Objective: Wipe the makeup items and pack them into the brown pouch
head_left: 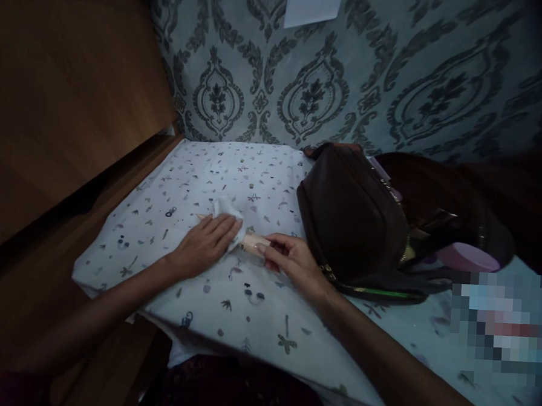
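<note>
My right hand (290, 258) holds one end of a pale, flat, light-coloured object (253, 244) low over the patterned cloth (263, 178). Its fingers and thumb are closed around that end. On the object's other part, my left hand (208, 242) presses a white wipe or cloth (227, 210), fingers close together over it. A thin pale tip shows just left of my left hand's fingertips. The middle of the object is hidden under the wipe and the left hand.
A dark brown bag (352, 213) lies open at the right, with a pink round item (468, 256) by it. Beyond is a pixelated patch. A wooden cabinet (77, 90) stands at the left, and a patterned wall (264, 63) rises behind.
</note>
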Demonstrator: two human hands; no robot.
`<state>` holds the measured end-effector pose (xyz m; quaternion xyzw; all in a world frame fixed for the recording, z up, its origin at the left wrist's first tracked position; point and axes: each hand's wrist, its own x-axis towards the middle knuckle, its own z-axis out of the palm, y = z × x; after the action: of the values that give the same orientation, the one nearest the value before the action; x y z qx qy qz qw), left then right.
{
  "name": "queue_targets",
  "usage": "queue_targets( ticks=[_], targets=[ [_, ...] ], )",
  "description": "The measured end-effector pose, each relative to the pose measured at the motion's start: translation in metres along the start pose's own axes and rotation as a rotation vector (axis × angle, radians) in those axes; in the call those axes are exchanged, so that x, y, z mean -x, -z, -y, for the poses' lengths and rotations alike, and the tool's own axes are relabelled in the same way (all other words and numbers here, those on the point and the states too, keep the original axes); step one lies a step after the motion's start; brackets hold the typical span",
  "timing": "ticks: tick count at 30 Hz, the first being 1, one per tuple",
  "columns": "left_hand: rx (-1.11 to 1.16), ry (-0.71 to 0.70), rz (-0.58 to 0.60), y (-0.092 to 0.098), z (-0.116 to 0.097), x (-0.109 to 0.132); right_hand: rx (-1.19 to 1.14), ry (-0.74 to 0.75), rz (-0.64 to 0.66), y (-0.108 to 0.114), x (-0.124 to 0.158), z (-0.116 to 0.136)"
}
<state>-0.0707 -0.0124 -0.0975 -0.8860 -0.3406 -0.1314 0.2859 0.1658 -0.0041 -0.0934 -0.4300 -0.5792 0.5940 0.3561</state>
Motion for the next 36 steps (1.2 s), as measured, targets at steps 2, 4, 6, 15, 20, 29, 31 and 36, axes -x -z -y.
queue_targets(
  ticks=[2, 4, 6, 15, 20, 29, 31, 36],
  targets=[
    [0.007, 0.068, 0.017, -0.005, 0.018, 0.011, -0.040, -0.017, -0.014, 0.000, 0.000, -0.001],
    [0.029, 0.161, 0.047, -0.009, 0.033, 0.020, -0.078, -0.021, -0.019, 0.001, 0.000, -0.003],
    [0.058, 0.232, 0.042, -0.012, 0.044, 0.026, -0.115, -0.021, -0.003, 0.000, -0.001, -0.006],
    [0.152, 0.122, -0.101, -0.003, 0.001, 0.000, -0.357, -0.117, 0.064, -0.009, 0.001, -0.004],
    [0.192, -0.020, -0.140, 0.010, -0.033, -0.020, -0.532, -0.154, 0.055, -0.011, 0.002, -0.003],
    [0.323, 0.379, -0.196, -0.017, 0.041, 0.002, -0.654, -0.268, 0.050, -0.005, 0.000, -0.001],
    [0.477, 0.535, -0.241, -0.021, 0.048, 0.004, -0.652, -0.246, 0.063, -0.006, 0.001, -0.001],
    [0.887, 0.841, -0.424, -0.021, 0.038, -0.013, -0.615, -0.178, 0.158, -0.012, 0.006, -0.002]
  ],
)
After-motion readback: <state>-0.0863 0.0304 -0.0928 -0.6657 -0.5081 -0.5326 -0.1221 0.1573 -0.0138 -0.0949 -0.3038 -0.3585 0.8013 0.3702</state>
